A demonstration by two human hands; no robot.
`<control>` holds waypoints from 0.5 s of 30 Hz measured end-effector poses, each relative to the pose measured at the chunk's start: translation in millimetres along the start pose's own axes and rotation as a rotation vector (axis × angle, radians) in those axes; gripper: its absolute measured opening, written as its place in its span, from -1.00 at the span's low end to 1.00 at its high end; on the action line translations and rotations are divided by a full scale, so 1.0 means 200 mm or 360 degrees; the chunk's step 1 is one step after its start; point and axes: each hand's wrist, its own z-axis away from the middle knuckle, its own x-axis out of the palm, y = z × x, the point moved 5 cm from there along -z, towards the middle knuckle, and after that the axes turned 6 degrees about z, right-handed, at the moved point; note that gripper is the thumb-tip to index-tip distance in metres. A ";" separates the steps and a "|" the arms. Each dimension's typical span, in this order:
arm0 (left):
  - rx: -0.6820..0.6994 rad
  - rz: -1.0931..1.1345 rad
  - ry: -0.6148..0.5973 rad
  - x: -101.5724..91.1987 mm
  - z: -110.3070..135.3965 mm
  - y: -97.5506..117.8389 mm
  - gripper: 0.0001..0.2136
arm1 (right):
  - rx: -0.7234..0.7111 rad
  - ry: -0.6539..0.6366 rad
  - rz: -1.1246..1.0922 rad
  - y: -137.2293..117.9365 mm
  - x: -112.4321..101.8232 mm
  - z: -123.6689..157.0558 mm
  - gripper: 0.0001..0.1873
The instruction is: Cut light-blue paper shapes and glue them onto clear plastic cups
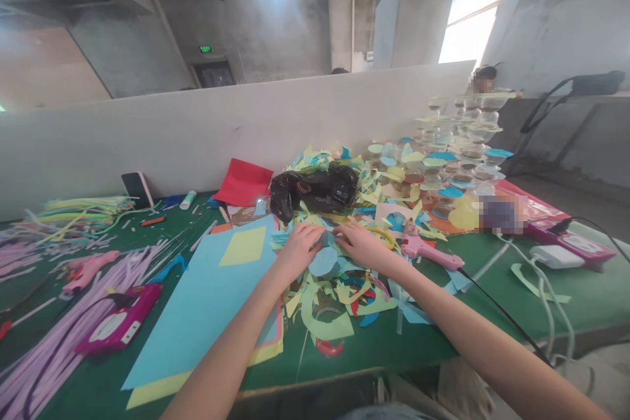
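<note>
My left hand (pixel 300 247) and my right hand (pixel 361 243) rest side by side on a heap of cut paper scraps (pixel 339 289) on the green table (pixel 585 289). Both hands have their fingers curled down onto a light blue paper piece (pixel 323 261) lying between them. The fingertips meet at the top of that piece, and I cannot make out whether they pinch it. A pink glue gun (pixel 427 250) lies just right of my right hand, its black cord (pixel 497 314) passing under my right forearm.
A large blue paper sheet (pixel 207 302) with a yellow square lies left of my hands. Behind them sit a black plastic bag (pixel 315 190), red paper (pixel 243 182) and stacked clear cups with paper discs (pixel 453 151). Purple strips (pixel 59 335) and a magenta device (pixel 118 321) lie far left. A white charger (pixel 556 256) sits right.
</note>
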 end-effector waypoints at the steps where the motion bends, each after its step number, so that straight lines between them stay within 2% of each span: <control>1: -0.0002 -0.0010 0.0004 0.00 0.00 0.00 -0.64 | 0.0008 -0.0013 -0.0025 -0.01 0.00 0.00 -0.73; 6: -0.0011 -0.0063 0.0007 0.01 0.01 -0.02 -0.57 | 0.0091 -0.0044 -0.0332 -0.03 -0.01 0.00 -0.68; 10: -0.0004 -0.0108 0.0034 0.00 0.01 -0.01 -0.57 | 0.0194 0.0026 -0.0644 -0.01 0.02 -0.02 -0.68; 15: 0.0050 -0.0102 0.0225 -0.05 0.00 0.01 -0.65 | 0.0076 0.0108 -0.0982 -0.01 0.01 -0.03 -0.66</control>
